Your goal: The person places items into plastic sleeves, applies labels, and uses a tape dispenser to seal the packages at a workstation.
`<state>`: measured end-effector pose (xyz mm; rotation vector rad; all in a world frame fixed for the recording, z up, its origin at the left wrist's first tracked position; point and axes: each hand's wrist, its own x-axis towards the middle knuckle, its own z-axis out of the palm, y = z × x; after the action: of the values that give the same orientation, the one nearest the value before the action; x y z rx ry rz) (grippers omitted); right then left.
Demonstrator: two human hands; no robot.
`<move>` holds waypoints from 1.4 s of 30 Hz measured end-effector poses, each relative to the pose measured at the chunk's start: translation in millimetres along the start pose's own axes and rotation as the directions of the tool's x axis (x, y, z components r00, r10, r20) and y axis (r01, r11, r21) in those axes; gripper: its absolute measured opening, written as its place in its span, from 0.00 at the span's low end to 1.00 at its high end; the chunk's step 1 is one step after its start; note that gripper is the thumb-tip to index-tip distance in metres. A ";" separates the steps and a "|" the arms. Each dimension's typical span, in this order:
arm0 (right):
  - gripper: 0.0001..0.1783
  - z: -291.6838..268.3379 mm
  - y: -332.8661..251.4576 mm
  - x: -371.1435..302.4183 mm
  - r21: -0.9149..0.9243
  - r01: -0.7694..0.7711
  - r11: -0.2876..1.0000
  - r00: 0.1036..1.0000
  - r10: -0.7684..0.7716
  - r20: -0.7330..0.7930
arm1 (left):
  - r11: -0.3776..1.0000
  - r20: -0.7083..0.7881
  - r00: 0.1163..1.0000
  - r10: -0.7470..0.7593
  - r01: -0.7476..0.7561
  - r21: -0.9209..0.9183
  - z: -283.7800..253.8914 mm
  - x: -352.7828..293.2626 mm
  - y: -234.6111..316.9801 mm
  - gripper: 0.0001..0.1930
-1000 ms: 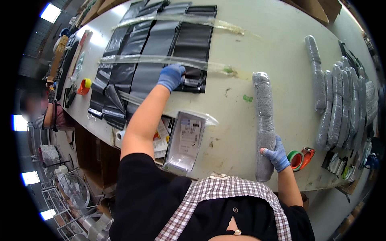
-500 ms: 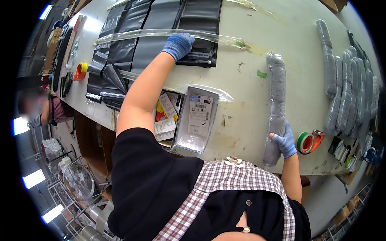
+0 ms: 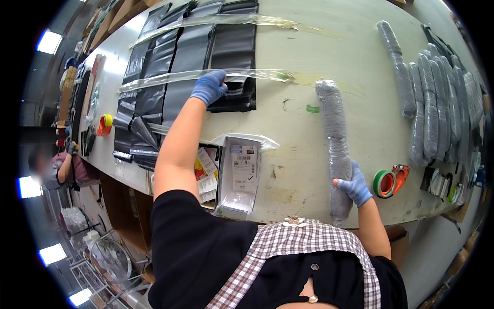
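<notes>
Head view shows the right hand (image 3: 356,184) closed around the near part of the grey roll (image 3: 334,136), which lies on the table (image 3: 290,149). The left hand (image 3: 209,87), with fingers curled, is at the black bags (image 3: 188,56); whether it pinches one, I cannot tell.

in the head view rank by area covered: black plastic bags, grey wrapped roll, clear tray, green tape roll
1. Black plastic bags
2. Grey wrapped roll and clear tray: too alike to rank
3. Green tape roll
</notes>
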<state>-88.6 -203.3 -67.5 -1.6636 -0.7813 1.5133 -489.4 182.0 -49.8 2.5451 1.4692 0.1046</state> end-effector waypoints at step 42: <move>0.62 -64.1 102.6 -226.2 -0.124 0.018 0.992 1.000 -0.015 0.025 | 0.675 -0.178 0.957 -0.229 0.024 -0.737 158.9 -154.1 395.9 0.14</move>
<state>-56.0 -454.9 -30.0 -1.7280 -0.9163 1.5024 -205.3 -165.1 -116.8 1.7980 1.3059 0.8548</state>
